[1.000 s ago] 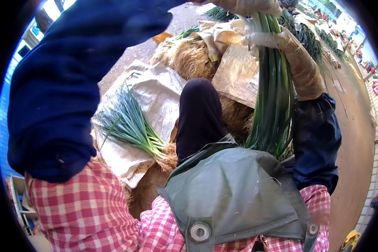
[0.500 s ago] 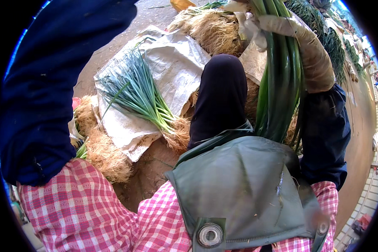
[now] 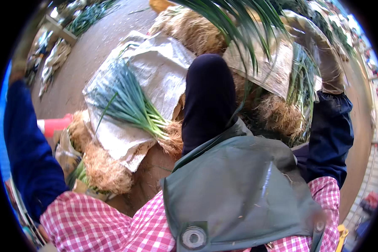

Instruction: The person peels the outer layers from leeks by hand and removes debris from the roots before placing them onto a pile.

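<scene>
My left arm, in a blue sleeve, stretches out at the far left. My left hand (image 3: 20,63) is a dim blur at the picture's edge, its fingers unreadable. Green onion leaves (image 3: 233,27) hang down from the top edge, smeared by motion; their root end is out of view. Just right of them is my right hand (image 3: 319,46), in a pale, soiled glove; its fingers are too blurred to show a grip. A bunch of green onions (image 3: 132,98) with stringy roots lies on a white woven sack (image 3: 168,54), left of my dark-clad knee (image 3: 210,96).
Root masses (image 3: 107,168) sit at the lower left, near a red-and-white object (image 3: 56,125). Another root heap (image 3: 193,27) lies beyond the sack. More rooted onions (image 3: 281,115) lie right of my knee. A dark green apron (image 3: 235,185) covers my lap.
My left arm has swung outward to the left. The onion leaves, which hung upright beside my right forearm, have moved up to the top edge, uncovering the rooted onions behind.
</scene>
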`<state>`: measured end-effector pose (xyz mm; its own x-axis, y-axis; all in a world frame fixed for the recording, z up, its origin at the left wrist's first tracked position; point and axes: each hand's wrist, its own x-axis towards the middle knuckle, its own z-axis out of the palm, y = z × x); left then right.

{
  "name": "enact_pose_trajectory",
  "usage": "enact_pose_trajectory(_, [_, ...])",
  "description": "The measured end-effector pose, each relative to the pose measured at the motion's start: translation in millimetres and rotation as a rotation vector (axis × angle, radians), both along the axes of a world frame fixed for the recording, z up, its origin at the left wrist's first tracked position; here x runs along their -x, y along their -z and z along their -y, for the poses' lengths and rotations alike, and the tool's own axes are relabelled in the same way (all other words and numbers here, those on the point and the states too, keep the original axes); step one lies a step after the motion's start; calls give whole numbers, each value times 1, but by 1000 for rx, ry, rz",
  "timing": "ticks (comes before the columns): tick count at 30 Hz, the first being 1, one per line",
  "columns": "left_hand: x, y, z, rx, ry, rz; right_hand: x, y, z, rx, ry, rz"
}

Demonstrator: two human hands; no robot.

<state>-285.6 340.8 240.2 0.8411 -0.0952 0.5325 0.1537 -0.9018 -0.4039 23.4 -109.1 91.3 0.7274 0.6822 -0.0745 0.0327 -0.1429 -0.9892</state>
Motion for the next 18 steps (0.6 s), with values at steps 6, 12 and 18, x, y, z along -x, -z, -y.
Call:
enact_pose_trajectory(6, [29,141,-69,1161,-87,-414,-44,56,136,-33,419,-31])
enact_pose_trajectory(12, [74,417,-69,3044,-302,-627,-68,176,270,-92,769,-366])
enact_pose_trajectory(18, [38,622,36,2276,-538,-517,-54,254,310,835,832,-5])
